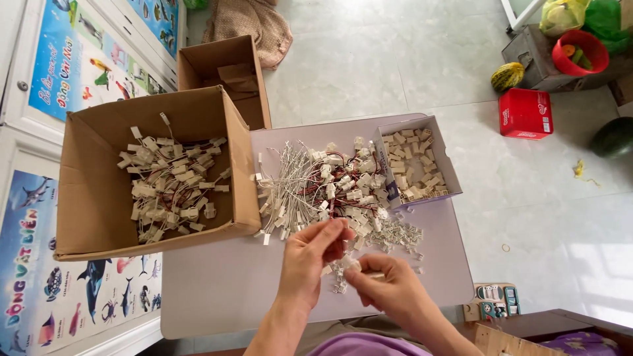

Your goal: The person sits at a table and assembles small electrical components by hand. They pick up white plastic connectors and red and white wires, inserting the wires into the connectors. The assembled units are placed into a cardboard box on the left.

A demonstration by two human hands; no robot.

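Note:
My left hand (pixel 310 257) and my right hand (pixel 386 287) meet over the near part of a small pale table (pixel 217 290). Both pinch small white plastic connector pieces (pixel 339 277) between fingertips; a few more lie just under them. Beyond my hands lies a heap of white and red wires with white connectors (pixel 316 188). A small open box (pixel 440 153) of loose cream connector housings stands at the table's far right. A large cardboard box (pixel 86 204) at the left holds finished wired connectors (pixel 171 184).
A second, smaller cardboard box (pixel 198 66) stands behind the large one. On the tiled floor at the right are a red box (pixel 525 113), a red bowl (pixel 580 53), a yellow-green gourd (pixel 507 76) and a dark melon (pixel 613 137). Illustrated posters cover the cabinet (pixel 72 59) at the left.

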